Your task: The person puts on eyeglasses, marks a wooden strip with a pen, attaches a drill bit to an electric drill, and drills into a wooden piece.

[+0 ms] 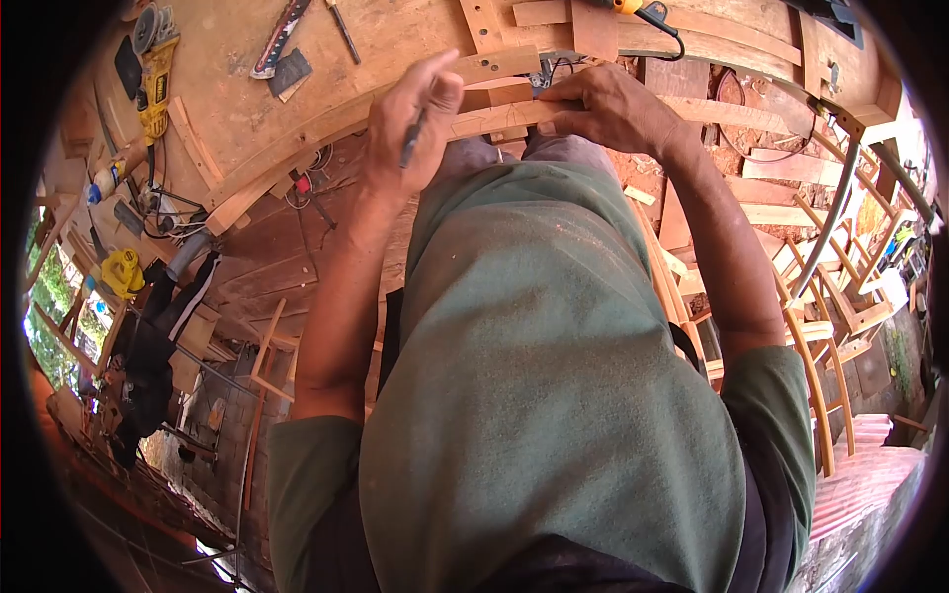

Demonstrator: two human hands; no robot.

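My left hand (407, 124) is raised just left of a pale, slightly curved wooden strip (492, 121), its fingers closed on a slim dark pencil (411, 140). The pencil's lower end points down toward my wrist. On the right, my right hand (618, 111) grips the wooden strip, with fingertips over its far side and the thumb along the near side. The strip lies across above my lap, close to the workbench edge. A small blue spot shows by the right fingertips; I cannot make out what it is.
The wooden workbench (326, 94) curves across the front. On its left lie a yellow angle grinder (156, 94), a handsaw (281, 38) and cables. A yellow tool (121, 273) sits at far left. Wooden chair frames (830, 306) and loose boards crowd the right.
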